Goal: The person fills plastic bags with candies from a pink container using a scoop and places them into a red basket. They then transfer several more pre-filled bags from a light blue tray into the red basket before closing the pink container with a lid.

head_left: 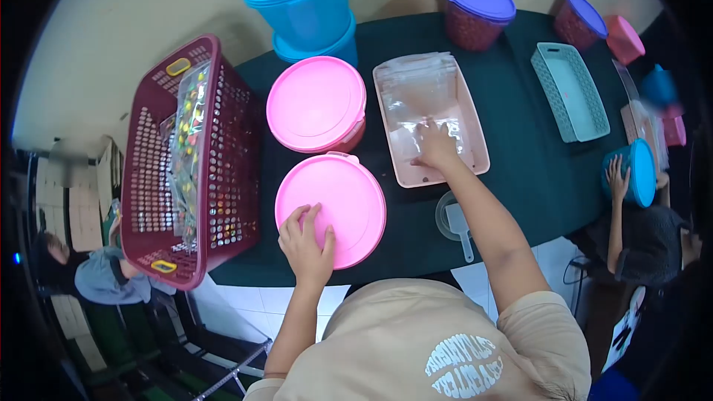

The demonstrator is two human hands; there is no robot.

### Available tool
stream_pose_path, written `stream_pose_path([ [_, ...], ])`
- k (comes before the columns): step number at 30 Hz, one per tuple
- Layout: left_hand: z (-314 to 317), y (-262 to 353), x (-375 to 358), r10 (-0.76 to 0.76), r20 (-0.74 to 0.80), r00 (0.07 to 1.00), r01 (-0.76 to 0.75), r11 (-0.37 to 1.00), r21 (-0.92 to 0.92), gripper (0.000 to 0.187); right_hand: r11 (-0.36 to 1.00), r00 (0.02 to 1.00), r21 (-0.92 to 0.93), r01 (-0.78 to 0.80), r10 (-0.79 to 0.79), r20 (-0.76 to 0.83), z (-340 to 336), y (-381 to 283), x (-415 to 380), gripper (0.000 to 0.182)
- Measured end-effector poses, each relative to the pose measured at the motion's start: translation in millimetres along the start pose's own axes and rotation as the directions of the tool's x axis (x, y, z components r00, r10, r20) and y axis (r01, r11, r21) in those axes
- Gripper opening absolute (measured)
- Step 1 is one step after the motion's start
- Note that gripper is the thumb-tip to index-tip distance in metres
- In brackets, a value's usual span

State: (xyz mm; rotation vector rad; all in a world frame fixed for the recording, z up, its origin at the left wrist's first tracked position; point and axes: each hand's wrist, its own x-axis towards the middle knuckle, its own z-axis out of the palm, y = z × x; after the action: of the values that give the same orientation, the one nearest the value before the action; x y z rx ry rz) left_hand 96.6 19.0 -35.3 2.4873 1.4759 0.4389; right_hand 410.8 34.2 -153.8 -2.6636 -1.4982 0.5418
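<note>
My left hand (306, 245) lies with spread fingers on the pink lid (345, 212) of the nearer round tub. My right hand (438, 147) reaches into a pale pink tray (481, 145), its fingers apart on the clear plastic bags (416, 89) stacked inside. Whether it pinches a bag I cannot make out, but the fingers look spread. Behind the nearer tub stands a second tub with a pink lid (316, 104). A small white scoop (458, 224) rests by a clear round dish, close under my right forearm.
A maroon basket (230, 156) with filled candy packets (191, 126) stands left. Blue tubs (301, 11) and purple-lidded tubs (479, 11) line the back. A mint basket (546, 96) sits right. Another person's hand holds a blue tub (640, 171); one more person is at far left.
</note>
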Motion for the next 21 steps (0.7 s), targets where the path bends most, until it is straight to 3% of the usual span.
stream_pose_path([
  [2, -5, -10, 4, 0.030, 0.069, 0.997, -0.028, 0.999, -0.028, 0.045, 0.995, 0.996, 0.087, 0.056, -0.061, 0.058, 12, 2, 4, 0.065],
  [3, -12, -11, 6, 0.064, 0.109, 0.992, -0.056, 0.995, -0.077, 0.046, 0.992, 0.998, 0.101, 0.069, -0.068, -0.007, 12, 5, 1, 0.049],
  [4, -17, -14, 8, 0.097, 0.144, 0.985, -0.079, 0.989, -0.126, 0.046, 0.994, 0.999, 0.099, 0.052, -0.052, -0.010, 9, 11, -2, 0.049],
  [6, -25, -21, 12, 0.132, 0.160, 0.978, -0.095, 0.971, -0.219, 0.045, 0.931, 1.000, 0.365, 0.028, -0.026, -0.011, -4, 21, -13, 0.034],
  [7, -28, -25, 13, 0.157, 0.171, 0.973, -0.099, 0.947, -0.304, 0.044, 0.759, 0.985, 0.628, -0.170, 0.145, 0.092, -45, 3, -42, 0.030],
  [8, -30, -30, 13, 0.179, 0.173, 0.968, -0.118, 0.941, -0.316, 0.044, 0.266, 0.995, 0.961, -0.068, 0.091, 0.045, -59, -4, -68, 0.031],
  [9, -31, -35, 14, 0.198, 0.140, 0.970, -0.123, 0.899, -0.420, 0.042, -0.320, 0.996, 0.945, 0.065, 0.075, -0.043, -70, -10, -94, 0.032],
  [11, -35, -39, 19, 0.237, 0.111, 0.965, -0.143, 0.834, -0.533, 0.041, -0.639, 1.000, 0.769, -0.001, -0.016, -0.012, -96, -31, -149, 0.035],
  [12, -41, -37, 23, 0.239, 0.204, 0.949, -0.038, 0.731, -0.681, 0.041, -0.611, 0.992, 0.791, 0.003, -0.098, -0.080, -103, -41, -168, 0.036],
  [13, -45, -37, 25, 0.260, 0.296, 0.919, 0.084, 0.606, -0.791, 0.043, -0.698, 0.973, 0.716, -0.028, -0.184, -0.141, -112, -52, -189, 0.036],
  [14, -46, -36, 27, 0.283, 0.293, 0.913, 0.070, 0.600, -0.797, 0.043, -0.697, 0.974, 0.717, -0.004, -0.164, -0.154, -121, -62, -203, 0.036],
  [17, -64, -25, 33, 0.506, 0.402, 0.763, 0.369, 0.169, -0.914, 0.065, -0.620, 0.974, 0.784, 0.043, -0.147, -0.170, -136, -88, -237, 0.037],
  [18, -73, -19, 32, 0.516, 0.398, 0.758, 0.364, 0.170, -0.916, 0.065, -0.620, 0.974, 0.783, 0.056, -0.139, -0.179, -138, -93, -244, 0.037],
  [20, -86, -13, 30, 0.664, 0.218, 0.715, 0.291, 0.001, -0.957, 0.064, -0.582, 0.960, 0.797, 0.164, -0.092, -0.264, -141, -102, -257, 0.037],
  [21, -82, -16, 27, 0.653, 0.190, 0.733, 0.244, 0.008, -0.970, 0.048, -0.581, 0.958, 0.795, 0.176, -0.085, -0.275, -141, -107, -263, 0.037],
])
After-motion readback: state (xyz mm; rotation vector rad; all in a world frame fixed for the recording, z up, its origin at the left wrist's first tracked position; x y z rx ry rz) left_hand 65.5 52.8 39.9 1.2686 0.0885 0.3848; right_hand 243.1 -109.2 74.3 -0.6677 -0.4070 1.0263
